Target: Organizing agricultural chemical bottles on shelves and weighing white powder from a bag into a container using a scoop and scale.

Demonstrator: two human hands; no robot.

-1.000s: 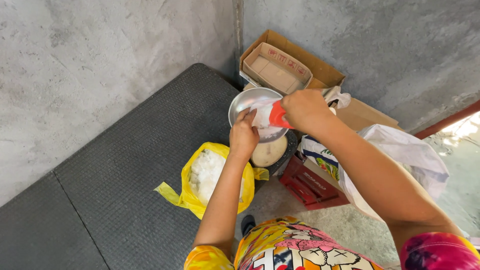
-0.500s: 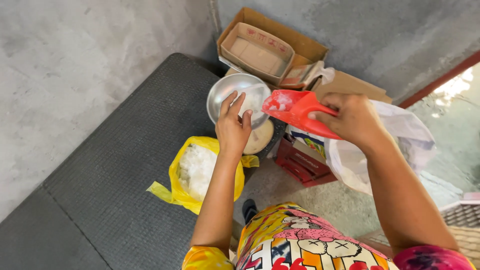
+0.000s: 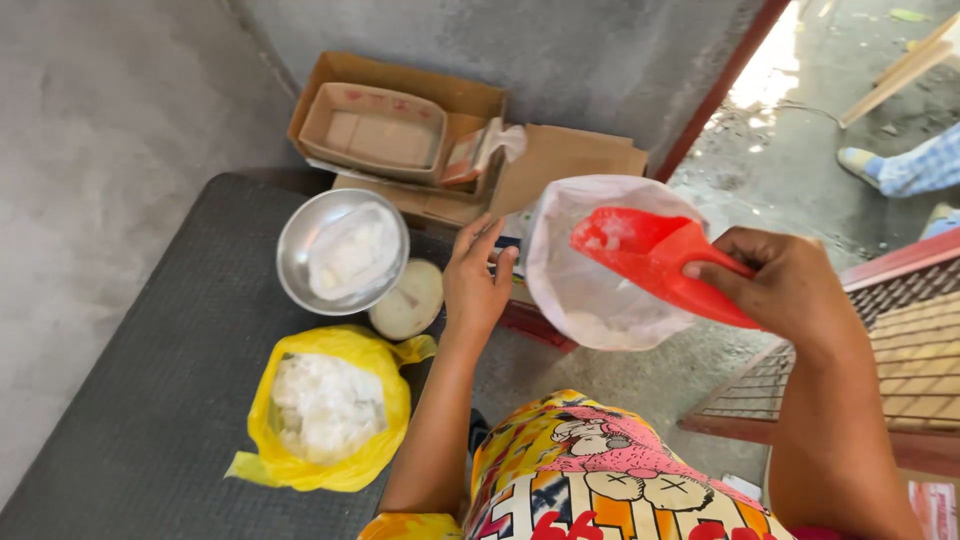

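Note:
My right hand (image 3: 785,285) grips a red plastic scoop (image 3: 655,258), its mouth held over the opening of a white sack (image 3: 590,285) that has white grains at the bottom. My left hand (image 3: 477,280) is open, fingers spread, at the sack's left rim, between the sack and a metal bowl (image 3: 296,250). The bowl sits on a round scale (image 3: 408,300) and carries a small clear bag of white grains (image 3: 350,250). A yellow plastic bag (image 3: 320,405) of white grains lies open on the dark mat below the bowl.
Open cardboard boxes (image 3: 390,120) stand against the concrete wall behind the bowl. A dark textured mat (image 3: 140,400) covers the left. A red crate (image 3: 535,325) shows under the sack. A metal grate (image 3: 900,360) lies at right. Another person's foot (image 3: 870,165) is at far right.
My right hand carried the red scoop away from the bowl rightward to the white sack. My left hand let go of the small bag in the bowl and moved to the sack's rim.

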